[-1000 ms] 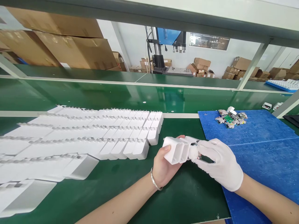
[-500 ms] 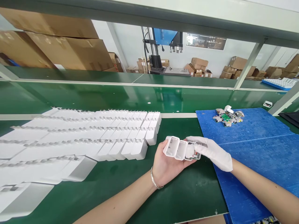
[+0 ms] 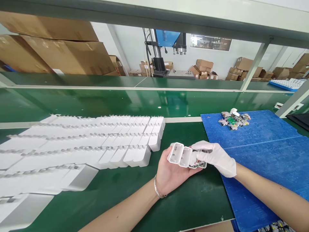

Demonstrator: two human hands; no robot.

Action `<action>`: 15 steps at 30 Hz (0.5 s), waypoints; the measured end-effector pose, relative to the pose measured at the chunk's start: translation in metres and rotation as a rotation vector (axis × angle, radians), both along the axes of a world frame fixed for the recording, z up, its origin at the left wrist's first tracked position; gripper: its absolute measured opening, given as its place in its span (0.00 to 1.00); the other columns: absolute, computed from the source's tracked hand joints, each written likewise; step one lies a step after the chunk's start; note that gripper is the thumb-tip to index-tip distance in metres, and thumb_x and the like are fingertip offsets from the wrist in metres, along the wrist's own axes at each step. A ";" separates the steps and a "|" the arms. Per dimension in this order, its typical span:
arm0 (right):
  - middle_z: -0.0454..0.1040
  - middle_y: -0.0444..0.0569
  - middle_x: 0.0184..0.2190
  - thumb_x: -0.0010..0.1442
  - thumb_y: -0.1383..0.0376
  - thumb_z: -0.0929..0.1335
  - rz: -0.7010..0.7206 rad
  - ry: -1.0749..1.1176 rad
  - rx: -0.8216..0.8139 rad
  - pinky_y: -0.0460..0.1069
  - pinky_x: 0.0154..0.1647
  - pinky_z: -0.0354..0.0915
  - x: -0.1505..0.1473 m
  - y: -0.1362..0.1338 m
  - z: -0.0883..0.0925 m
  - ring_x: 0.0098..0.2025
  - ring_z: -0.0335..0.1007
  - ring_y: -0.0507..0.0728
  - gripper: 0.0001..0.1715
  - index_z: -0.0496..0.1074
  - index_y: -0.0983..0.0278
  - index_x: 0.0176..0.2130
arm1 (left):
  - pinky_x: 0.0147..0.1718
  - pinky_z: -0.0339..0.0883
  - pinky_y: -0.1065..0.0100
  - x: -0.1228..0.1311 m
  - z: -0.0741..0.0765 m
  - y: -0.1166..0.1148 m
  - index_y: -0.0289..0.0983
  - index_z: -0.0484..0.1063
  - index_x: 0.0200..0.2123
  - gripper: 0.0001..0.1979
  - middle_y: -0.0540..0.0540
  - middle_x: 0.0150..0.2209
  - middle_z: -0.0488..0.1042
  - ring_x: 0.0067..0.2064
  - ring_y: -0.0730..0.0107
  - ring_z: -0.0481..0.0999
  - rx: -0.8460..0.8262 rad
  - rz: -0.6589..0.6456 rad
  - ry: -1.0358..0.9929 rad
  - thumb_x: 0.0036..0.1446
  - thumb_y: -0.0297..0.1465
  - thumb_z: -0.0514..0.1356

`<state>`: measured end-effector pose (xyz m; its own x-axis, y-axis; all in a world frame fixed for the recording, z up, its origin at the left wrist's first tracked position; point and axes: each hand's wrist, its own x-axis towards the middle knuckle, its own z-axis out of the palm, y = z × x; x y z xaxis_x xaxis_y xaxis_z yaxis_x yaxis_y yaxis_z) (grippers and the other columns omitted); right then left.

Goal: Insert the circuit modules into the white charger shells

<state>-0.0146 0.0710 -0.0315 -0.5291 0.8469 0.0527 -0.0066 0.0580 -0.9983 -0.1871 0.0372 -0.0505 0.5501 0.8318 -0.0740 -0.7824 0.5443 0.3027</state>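
My bare left hand (image 3: 172, 174) is closed around a short row of white charger housings (image 3: 181, 156), open ends facing up toward me. My right hand (image 3: 214, 156) wears a white glove and pinches a small circuit board (image 3: 201, 162) at the mouth of the rightmost housing. Both hands hover just above the green bench (image 3: 135, 199), near the left edge of a blue mat (image 3: 265, 151). A silver bracelet circles my left wrist.
Several rows of white housings (image 3: 101, 141) lie on the bench to the left. A small pile of circuit boards (image 3: 233, 117) sits at the far end of the blue mat. Cardboard boxes (image 3: 60, 51) and a blue press machine (image 3: 166, 48) stand behind the conveyor.
The housings have turned in my left hand so their open ends face up. My gloved right hand has shifted from beside the row to its right end, pressing the board at the last housing.
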 end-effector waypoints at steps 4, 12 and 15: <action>0.73 0.48 0.40 0.49 0.55 0.73 -0.083 -0.041 0.024 0.51 0.43 0.70 -0.005 0.000 -0.004 0.42 0.72 0.57 0.17 0.77 0.62 0.37 | 0.57 0.50 0.46 0.003 0.000 -0.001 0.33 0.73 0.40 0.22 0.38 0.45 0.75 0.50 0.52 0.70 0.025 -0.006 0.013 0.58 0.44 0.49; 0.72 0.53 0.44 0.63 0.64 0.61 -0.277 -0.213 0.810 0.56 0.49 0.66 -0.002 -0.010 -0.007 0.47 0.69 0.57 0.16 0.71 0.61 0.48 | 0.57 0.53 0.48 0.003 0.005 -0.001 0.33 0.74 0.38 0.24 0.40 0.43 0.76 0.49 0.55 0.72 0.007 0.017 0.016 0.58 0.47 0.49; 0.73 0.52 0.43 0.62 0.67 0.62 -0.338 -0.359 1.137 0.56 0.47 0.66 0.015 0.007 -0.004 0.46 0.68 0.58 0.15 0.72 0.59 0.47 | 0.58 0.52 0.49 -0.001 0.007 0.000 0.34 0.75 0.36 0.23 0.41 0.44 0.76 0.52 0.53 0.70 0.026 0.013 0.006 0.58 0.46 0.50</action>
